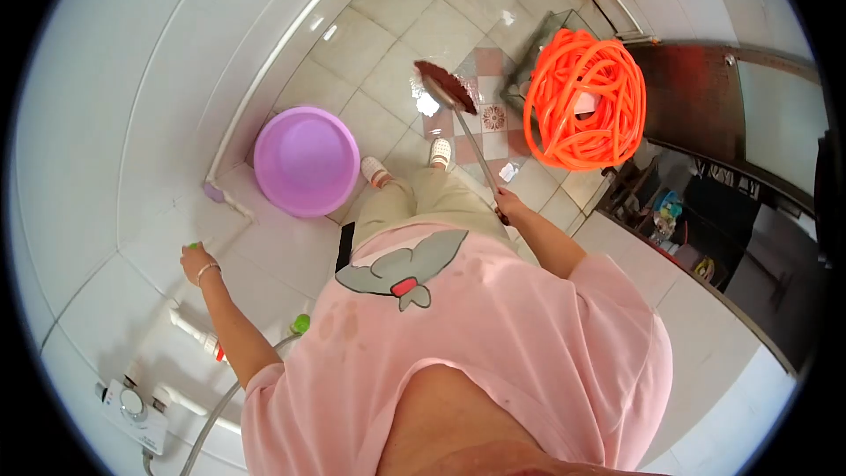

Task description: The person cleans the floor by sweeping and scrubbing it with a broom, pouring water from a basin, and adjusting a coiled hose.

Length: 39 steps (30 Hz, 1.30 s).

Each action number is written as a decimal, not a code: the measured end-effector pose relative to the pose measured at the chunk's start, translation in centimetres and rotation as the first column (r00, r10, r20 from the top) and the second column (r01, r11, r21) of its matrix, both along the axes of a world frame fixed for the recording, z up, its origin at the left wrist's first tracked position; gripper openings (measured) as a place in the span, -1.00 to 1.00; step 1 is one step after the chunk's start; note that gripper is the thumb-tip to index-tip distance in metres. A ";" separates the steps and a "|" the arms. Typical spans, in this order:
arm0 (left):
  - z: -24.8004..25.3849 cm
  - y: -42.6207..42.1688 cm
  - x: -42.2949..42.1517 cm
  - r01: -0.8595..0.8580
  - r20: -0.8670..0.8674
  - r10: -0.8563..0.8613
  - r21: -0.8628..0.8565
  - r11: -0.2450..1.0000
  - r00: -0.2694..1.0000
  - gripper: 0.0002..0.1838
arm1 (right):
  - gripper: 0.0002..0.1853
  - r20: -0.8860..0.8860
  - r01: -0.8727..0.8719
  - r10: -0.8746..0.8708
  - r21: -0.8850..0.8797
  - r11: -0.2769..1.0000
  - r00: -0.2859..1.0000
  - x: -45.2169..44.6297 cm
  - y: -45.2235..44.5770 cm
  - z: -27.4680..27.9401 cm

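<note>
My right hand (pixel 513 205) is closed round the upper end of a long broom handle (pixel 477 151). The broom's reddish-brown bristle head (pixel 448 86) is over the wet tiled floor, in front of my feet. Off to the left, my left hand (pixel 197 264) is held out near the white wall, fingers curled. A bit of something green (pixel 193 245) shows at its fingers; what it is I cannot make out. Between that hand and my feet stands a purple basin (pixel 307 161), closest to the wall.
A bundle of orange hose (pixel 585 100) sits at the right on a glass-sided tank (pixel 529 66). White pipes (pixel 291 40) run along the left wall. A grey hose (pixel 211 427) and water controls (pixel 134 410) are lower left. A dark cabinet (pixel 679 88) stands right.
</note>
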<state>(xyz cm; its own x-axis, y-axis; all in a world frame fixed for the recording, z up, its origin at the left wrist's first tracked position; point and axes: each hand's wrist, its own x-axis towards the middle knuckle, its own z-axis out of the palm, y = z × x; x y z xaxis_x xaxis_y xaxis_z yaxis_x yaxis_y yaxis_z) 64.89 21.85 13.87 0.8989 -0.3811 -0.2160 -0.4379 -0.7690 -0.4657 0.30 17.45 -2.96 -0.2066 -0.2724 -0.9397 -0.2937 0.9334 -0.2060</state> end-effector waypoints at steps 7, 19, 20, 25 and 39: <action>0.1 -0.8 0.8 -0.122 0.057 0.114 0.145 0.982 0.992 -0.34 | -0.73 -0.104 -0.092 0.067 -0.257 0.962 0.992 -1.6 -9.5 -4.8; 3.5 -3.6 -7.4 0.109 0.128 -0.097 -0.097 0.989 0.987 -0.32 | -0.65 -0.203 -0.160 0.125 -0.165 0.973 0.971 -8.4 3.0 -4.6; 3.9 -4.3 -8.9 0.128 0.063 -0.121 -0.122 0.984 0.991 -0.32 | -0.65 -0.214 -0.178 0.147 -0.136 0.975 0.966 -8.6 1.9 -5.9; 4.2 -9.9 -16.9 0.213 -0.186 -0.284 -0.327 0.921 0.941 -0.41 | -0.69 -0.331 -0.376 0.274 -0.297 0.878 0.903 -11.0 -12.1 -13.3; 2.6 -9.6 -20.4 0.025 -0.545 -0.236 -0.366 0.930 0.805 -0.41 | -0.65 -0.283 -0.284 0.187 -0.355 0.891 0.941 -14.7 -3.1 -9.1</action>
